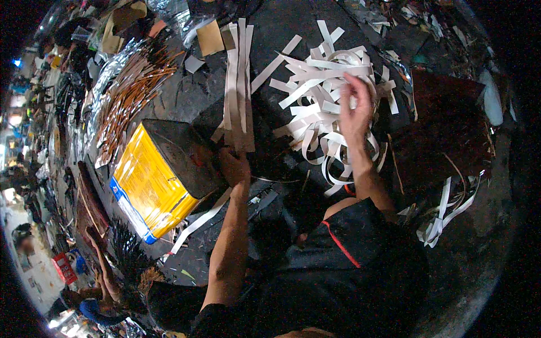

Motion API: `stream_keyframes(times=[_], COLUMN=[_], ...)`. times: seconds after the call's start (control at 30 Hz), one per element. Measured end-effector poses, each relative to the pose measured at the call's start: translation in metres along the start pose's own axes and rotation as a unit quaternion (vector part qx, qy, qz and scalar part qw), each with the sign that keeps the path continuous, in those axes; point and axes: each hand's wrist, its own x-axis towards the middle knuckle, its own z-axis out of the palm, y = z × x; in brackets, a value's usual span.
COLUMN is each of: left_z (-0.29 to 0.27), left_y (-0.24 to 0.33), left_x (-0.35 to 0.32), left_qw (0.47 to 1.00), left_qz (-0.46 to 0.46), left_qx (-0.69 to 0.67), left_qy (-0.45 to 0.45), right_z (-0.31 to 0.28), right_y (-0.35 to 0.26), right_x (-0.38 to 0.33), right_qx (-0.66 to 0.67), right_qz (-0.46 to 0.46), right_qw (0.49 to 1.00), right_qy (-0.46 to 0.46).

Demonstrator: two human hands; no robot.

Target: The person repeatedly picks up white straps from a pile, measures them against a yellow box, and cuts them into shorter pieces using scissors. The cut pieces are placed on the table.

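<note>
Pinched between thumb and fingers, the right hand [355, 110] had its grip closed on one strip out of the heap [324, 90] of white paper strips, which lay tangled and curling at the far middle of the table [282, 22]. Lower down, the left hand [235, 166] pressed on the near end of a bundle [239, 84] of straight strips, about four or five laid side by side and running away from the person; its fingers were curled under, so I could not tell whether they clamped the bundle or only rested on it. One yellow tin [149, 186] with a dark rusty top stood just left of that hand, touching or nearly touching it. A second, smaller clump of loose strips [448, 217] lay well apart at the right, near a dark brown sheet [445, 129]. One long strip [197, 222] trailed out from under the tin. At the left lay a spread of thin orange-brown sticks [132, 93] on silvery foil [110, 70], too many to count. The table was black, grimy and littered with scraps of card and paper. Beyond its left edge the room showed as a crowded, cluttered workshop, dim and blurred. The strips were white, flat, narrow, some straight, most looped.
</note>
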Motion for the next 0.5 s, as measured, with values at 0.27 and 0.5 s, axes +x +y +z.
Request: stream_keyframes(times=[0.27,0.5], left_z=[-0.065,-0.079], left_y=[0.073,0.085], left_x=[-0.011,-0.042], left_qw=[0.863,0.747], left_qz=[-0.063,0.113], left_qx=[-0.442,-0.314], left_qy=[-0.237,-0.575], right_z=[0.082,0.084], right_y=[0.01,-0.019], right_x=[-0.065,-0.01], right_qx=[0.228,0.263], right_qz=[0.261,0.391], right_qw=[0.804,0.802], right_qy=[-0.483,-0.367])
